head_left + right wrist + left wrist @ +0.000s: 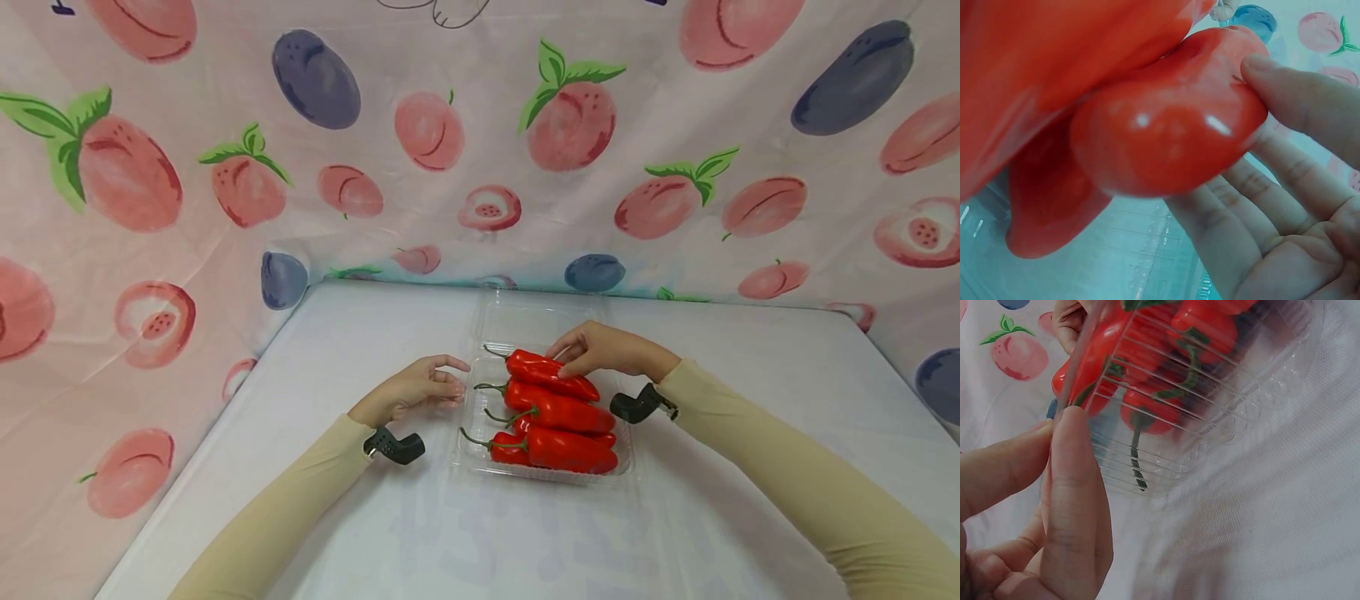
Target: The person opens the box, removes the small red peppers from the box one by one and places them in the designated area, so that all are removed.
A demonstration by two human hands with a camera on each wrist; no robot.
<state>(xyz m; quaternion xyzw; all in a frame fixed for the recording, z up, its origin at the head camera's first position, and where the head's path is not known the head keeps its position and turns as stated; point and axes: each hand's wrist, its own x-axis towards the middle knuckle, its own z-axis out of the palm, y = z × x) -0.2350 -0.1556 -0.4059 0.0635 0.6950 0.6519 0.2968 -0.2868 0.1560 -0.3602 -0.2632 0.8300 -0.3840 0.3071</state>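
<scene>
A clear plastic clamshell box point(478, 414) holds several long red peppers point(573, 450) with green stems, most pointing left. At the box's left side, my left hand point(423, 388) pinches the rim between thumb and finger, as the left wrist view shows. My right hand point(603, 348) reaches over from the right and grips the farthest red pepper point(546, 368). In the right wrist view, the thumb point(1266, 69) presses on this pepper point(1172, 137) while the other fingers lie under its far side. Other peppers sit close against it.
The box's transparent lid point(543, 317) lies folded back toward the rear of the white table point(375, 533). Behind and to the left hangs a fruit-printed cloth point(480, 100). Each wrist wears a small black camera mount point(401, 447).
</scene>
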